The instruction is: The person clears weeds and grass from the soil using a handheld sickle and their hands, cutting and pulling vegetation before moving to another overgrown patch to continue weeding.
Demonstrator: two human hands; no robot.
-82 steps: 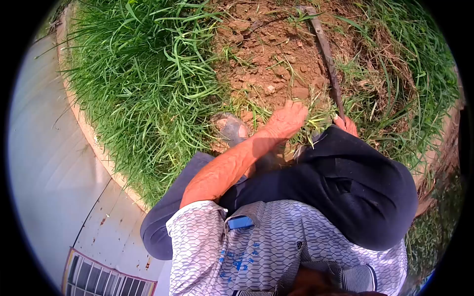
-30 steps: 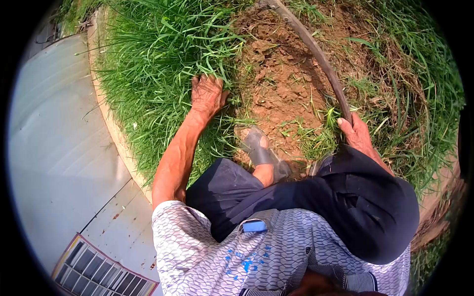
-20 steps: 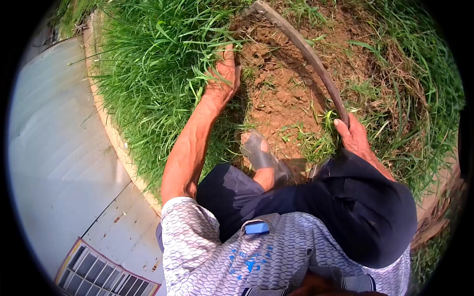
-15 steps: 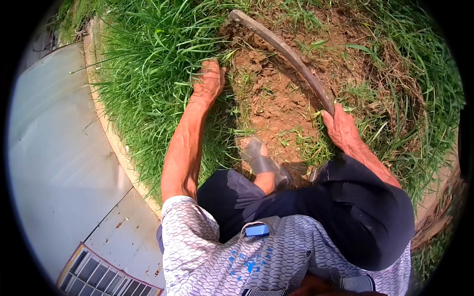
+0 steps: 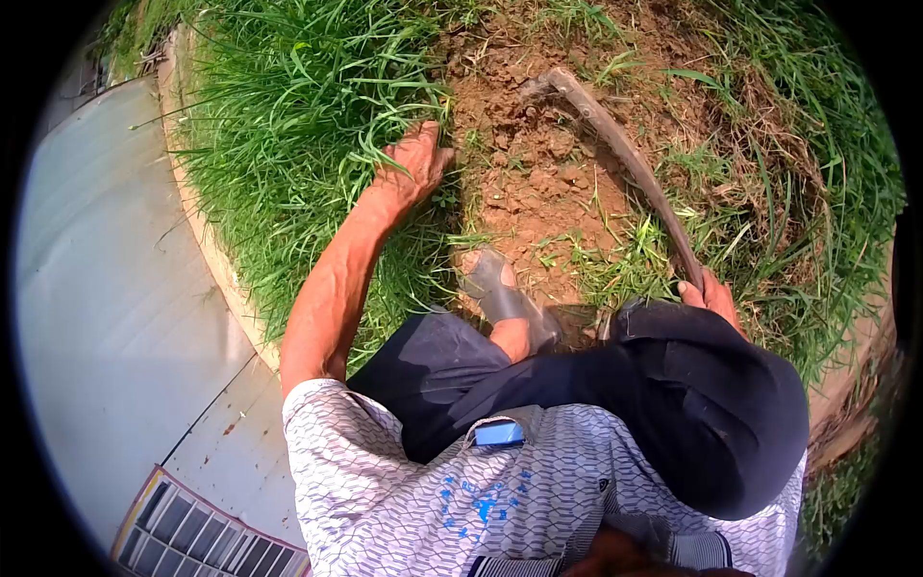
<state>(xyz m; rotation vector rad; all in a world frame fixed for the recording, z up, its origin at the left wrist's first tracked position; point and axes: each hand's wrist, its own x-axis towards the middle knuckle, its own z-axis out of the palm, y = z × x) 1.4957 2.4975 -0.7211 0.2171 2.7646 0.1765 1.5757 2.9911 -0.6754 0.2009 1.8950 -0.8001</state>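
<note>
My left hand (image 5: 413,171) is at the edge of tall green grass (image 5: 317,106), beside the bare soil. Its thumb stands apart from the fingers, and a few blades lie across the hand; the fingertips are partly hidden. My right hand (image 5: 711,300), by my right knee, is closed around the lower end of a curved wooden handle (image 5: 630,159). At the handle's far end a short, soil-coloured head (image 5: 535,89) rests at or just above the reddish-brown soil (image 5: 538,192); its exact shape is unclear.
My foot in a grey shoe (image 5: 500,288) is on the soil between the hands. Loose pulled grass (image 5: 635,279) lies near my right knee. Dry stalks and more grass (image 5: 817,125) border the right side. A narrow ledge and a pale smooth surface (image 5: 125,269) run along the left.
My right hand has drawn the wooden handle back toward my knee, and its head has moved down and right over the soil. My left hand has shifted slightly, its thumb now spread.
</note>
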